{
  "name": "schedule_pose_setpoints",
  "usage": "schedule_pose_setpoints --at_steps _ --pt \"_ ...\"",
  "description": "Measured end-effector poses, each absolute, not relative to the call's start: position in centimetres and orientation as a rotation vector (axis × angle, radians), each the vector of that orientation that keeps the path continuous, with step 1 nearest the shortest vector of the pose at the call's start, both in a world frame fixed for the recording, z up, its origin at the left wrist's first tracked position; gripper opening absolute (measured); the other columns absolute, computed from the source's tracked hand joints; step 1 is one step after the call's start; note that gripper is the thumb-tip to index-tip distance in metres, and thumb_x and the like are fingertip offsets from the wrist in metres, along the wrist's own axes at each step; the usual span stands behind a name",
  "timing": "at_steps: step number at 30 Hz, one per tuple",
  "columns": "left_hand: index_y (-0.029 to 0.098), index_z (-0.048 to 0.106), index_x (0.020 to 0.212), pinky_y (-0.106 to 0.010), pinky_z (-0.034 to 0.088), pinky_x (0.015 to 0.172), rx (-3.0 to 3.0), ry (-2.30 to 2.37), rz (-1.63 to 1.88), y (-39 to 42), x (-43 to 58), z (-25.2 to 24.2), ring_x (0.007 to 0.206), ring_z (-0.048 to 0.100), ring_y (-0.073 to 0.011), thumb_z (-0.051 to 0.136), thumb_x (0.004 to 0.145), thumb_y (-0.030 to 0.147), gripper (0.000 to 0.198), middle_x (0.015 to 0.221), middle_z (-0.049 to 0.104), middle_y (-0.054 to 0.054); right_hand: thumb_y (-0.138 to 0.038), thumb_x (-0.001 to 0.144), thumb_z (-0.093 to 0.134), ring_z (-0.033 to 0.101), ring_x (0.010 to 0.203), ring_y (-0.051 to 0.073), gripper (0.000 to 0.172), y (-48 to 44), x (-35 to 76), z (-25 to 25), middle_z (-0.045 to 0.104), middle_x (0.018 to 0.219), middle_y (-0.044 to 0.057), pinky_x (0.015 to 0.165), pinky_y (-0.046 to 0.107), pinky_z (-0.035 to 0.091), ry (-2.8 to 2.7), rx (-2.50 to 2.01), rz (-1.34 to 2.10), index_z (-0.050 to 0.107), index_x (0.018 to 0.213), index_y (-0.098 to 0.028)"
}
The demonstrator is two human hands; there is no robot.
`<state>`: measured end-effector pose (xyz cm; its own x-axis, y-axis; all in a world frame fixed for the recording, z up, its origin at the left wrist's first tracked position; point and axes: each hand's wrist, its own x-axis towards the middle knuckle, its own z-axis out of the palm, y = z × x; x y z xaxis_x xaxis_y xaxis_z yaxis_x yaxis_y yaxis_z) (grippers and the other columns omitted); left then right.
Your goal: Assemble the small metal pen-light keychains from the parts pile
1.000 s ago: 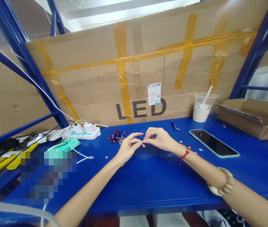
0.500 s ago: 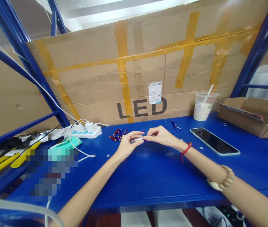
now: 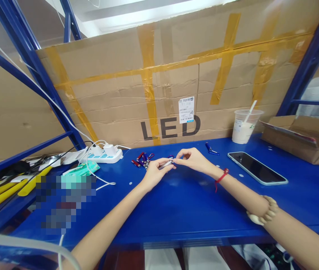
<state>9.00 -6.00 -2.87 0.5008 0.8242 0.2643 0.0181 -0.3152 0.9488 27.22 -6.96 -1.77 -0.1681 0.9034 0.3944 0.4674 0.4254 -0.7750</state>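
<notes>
My left hand [image 3: 154, 174] is closed round a small silver keychain flashlight [image 3: 166, 163], held just above the blue table [image 3: 181, 210]. The fingertips of my right hand [image 3: 190, 159] pinch the flashlight's right end, where a purple clip shows. Both hands meet over the middle of the table, a little behind its centre. Just left of them lies a small pile of red and blue keychain flashlights [image 3: 142, 159]. One more blue keychain piece [image 3: 210, 149] lies to the right of my hands, near the cardboard wall.
A phone [image 3: 257, 173] lies face up at the right, with a plastic cup and straw [image 3: 243, 126] and an open cardboard box [image 3: 302, 138] behind it. A white power strip [image 3: 103, 153], cables, a green packet and yellow-handled tools [image 3: 4, 189] crowd the left.
The hands have shifted slightly toward the back of the table. The silver flashlight, hardly visible at first, now sticks out between the two hands with the right fingertips at its end.
</notes>
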Motion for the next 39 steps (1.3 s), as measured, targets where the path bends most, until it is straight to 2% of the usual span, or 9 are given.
schedule_pose_setpoints --at_steps 2,5,10,13,16,21,26,33,39 --pt "0.009 0.064 0.100 -0.025 0.044 0.064 1.728 0.726 0.977 -5.9 9.0 -3.0 0.076 0.062 -0.0169 0.064 0.073 0.039 0.040 0.081 0.070 -0.009 -0.049 0.067 0.067 0.042 0.046 0.006 0.038 -7.0 27.3 -1.7 0.065 0.065 0.003 0.043 0.021 0.032 -1.770 -1.141 0.619 0.070 0.078 -0.012" --pt "0.009 0.063 0.098 -0.022 0.039 0.056 1.747 0.721 0.961 -5.8 9.0 -3.0 0.063 0.055 -0.0117 0.062 0.075 0.042 0.041 0.075 0.068 -0.007 -0.045 0.067 0.069 0.046 0.049 0.006 0.037 -7.0 27.4 -1.6 0.066 0.079 0.004 0.047 0.021 0.036 -1.775 -1.046 0.567 0.071 0.088 -0.015" --pt "0.010 0.062 0.098 -0.022 0.035 0.052 1.808 0.715 0.863 -5.8 8.9 -3.0 0.050 0.042 -0.0076 0.056 0.078 0.046 0.042 0.070 0.065 -0.004 -0.043 0.072 0.066 0.052 0.059 0.009 0.027 -7.0 27.7 -1.6 0.062 0.087 0.005 0.054 0.024 0.042 -1.870 -0.935 0.449 0.074 0.082 -0.019" --pt "0.012 0.064 0.092 -0.023 0.039 0.062 1.899 0.673 0.813 -5.9 8.9 -3.0 0.060 0.050 -0.0112 0.053 0.080 0.045 0.037 0.068 0.063 -0.004 -0.043 0.074 0.065 0.057 0.072 0.014 0.024 -7.0 28.0 -1.6 0.061 0.087 0.006 0.059 0.025 0.044 -1.972 -0.895 0.395 0.075 0.079 -0.022" --pt "0.013 0.066 0.083 -0.024 0.041 0.070 1.999 0.651 0.803 -6.1 8.8 -2.9 0.072 0.055 -0.0147 0.051 0.081 0.041 0.031 0.067 0.063 -0.003 -0.043 0.074 0.065 0.057 0.075 0.014 0.022 -7.1 28.1 -1.6 0.061 0.089 0.005 0.058 0.024 0.042 -2.021 -0.942 0.348 0.074 0.075 -0.023" --pt "0.014 0.066 0.082 -0.021 0.039 0.057 2.113 0.762 0.780 -6.6 8.9 -3.0 0.058 0.051 -0.0117 0.051 0.080 0.030 0.022 0.063 0.062 -0.001 -0.040 0.071 0.069 0.056 0.072 0.012 0.018 -7.5 28.2 -1.4 0.060 0.091 0.003 0.057 0.022 0.039 -2.078 -1.046 0.265 0.073 0.068 -0.023" --pt "0.016 0.067 0.083 -0.022 0.040 0.057 2.240 0.808 0.837 -6.8 8.8 -3.4 0.055 0.054 -0.0130 0.050 0.081 0.026 0.020 0.061 0.064 -0.002 -0.038 0.073 0.068 0.056 0.073 0.011 0.016 -7.9 28.0 -1.5 0.058 0.093 0.002 0.064 0.023 0.040 -2.139 -1.083 0.185 0.073 0.070 -0.024" --pt "0.021 0.069 0.092 -0.027 0.042 0.067 2.421 0.828 0.880 -6.3 8.3 -3.8 0.075 0.062 -0.0196 0.048 0.083 0.024 0.023 0.088 0.071 -0.006 -0.038 0.076 0.066 0.056 0.071 0.011 0.016 -8.0 27.6 -2.0 0.059 0.089 0.002 0.064 0.023 0.041 -2.138 -1.110 0.137 0.072 0.070 -0.024" --pt "0.020 0.069 0.096 -0.026 0.044 0.068 2.382 0.853 0.941 -6.2 8.3 -3.9 0.075 0.063 -0.0195 0.048 0.083 0.023 0.024 0.092 0.071 -0.006 -0.031 0.076 0.064 0.058 0.073 0.013 0.013 -8.1 27.3 -1.9 0.059 0.087 0.002 0.067 0.025 0.042 -2.079 -1.143 0.128 0.072 0.071 -0.022"
